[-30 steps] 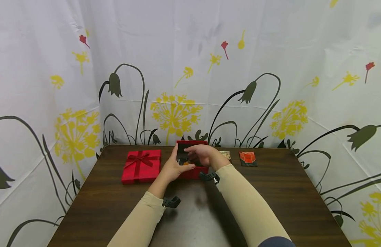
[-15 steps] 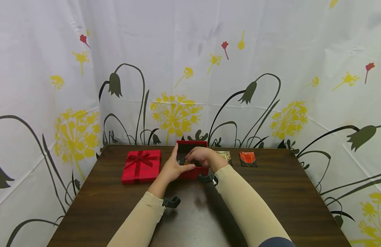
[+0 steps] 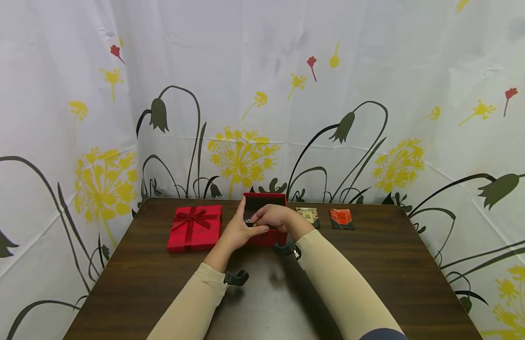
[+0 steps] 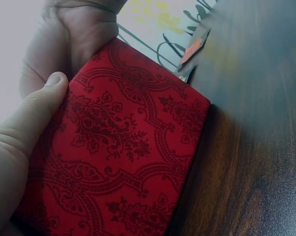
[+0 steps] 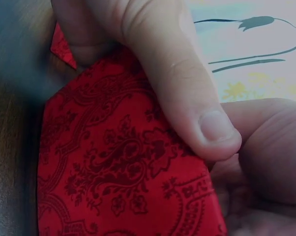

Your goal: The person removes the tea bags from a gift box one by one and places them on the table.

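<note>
An uncovered red box with a dark inside stands at the table's back middle. My left hand grips its left side, the thumb along the front wall's top edge. In the left wrist view, that thumb presses on the patterned red wall. My right hand reaches into the box from the right, fingers bent down. In the right wrist view, the right hand is behind the patterned wall, its fingertips hidden. A small shiny bit shows inside, left of those fingers.
The red lid with a dark red bow lies left of the box. To the right are a beige and dark packet and an orange and black packet. A flowered curtain hangs behind the brown table.
My right hand has gone lower into the box, and its fingers have bent further. The orange and dark thing seen inside is now mostly covered. My left hand has stayed put.
</note>
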Demonstrator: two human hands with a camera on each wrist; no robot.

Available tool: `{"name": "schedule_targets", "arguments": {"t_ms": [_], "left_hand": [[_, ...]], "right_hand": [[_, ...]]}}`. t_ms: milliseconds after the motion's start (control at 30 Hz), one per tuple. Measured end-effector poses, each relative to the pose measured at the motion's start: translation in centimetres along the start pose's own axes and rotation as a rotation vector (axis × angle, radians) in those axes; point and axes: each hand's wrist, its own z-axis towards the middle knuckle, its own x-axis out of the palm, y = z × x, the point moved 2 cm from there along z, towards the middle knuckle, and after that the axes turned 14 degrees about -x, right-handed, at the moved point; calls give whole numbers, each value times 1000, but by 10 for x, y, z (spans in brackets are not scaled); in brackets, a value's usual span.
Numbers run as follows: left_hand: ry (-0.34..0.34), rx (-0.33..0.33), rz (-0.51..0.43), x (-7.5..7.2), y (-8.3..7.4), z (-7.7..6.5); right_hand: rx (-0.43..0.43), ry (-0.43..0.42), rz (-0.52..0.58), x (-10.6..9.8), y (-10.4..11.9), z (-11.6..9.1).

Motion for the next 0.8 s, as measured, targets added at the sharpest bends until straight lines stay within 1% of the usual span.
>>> {"name": "schedule_targets", "arguments": {"t_ms": [133, 333, 433, 533, 633, 800], "left_hand": [[7, 6, -4, 0, -2, -1], [-2, 1, 0, -2, -4, 1], [-2, -5, 2, -2, -3, 1], [0, -12, 4, -2, -3, 1], [6, -13, -27, -1, -2, 1], [15, -8, -71, 1, -2, 3]], "right_hand": [[-75, -20, 29, -1, 2, -4], [-168, -21, 164, -4, 3, -5], [-182, -41, 236, -5, 2, -6], [-181, -91, 269, -6, 0, -6], [-186, -135, 306, -7, -1, -7], [-208, -147, 416, -8, -2, -10]]}}
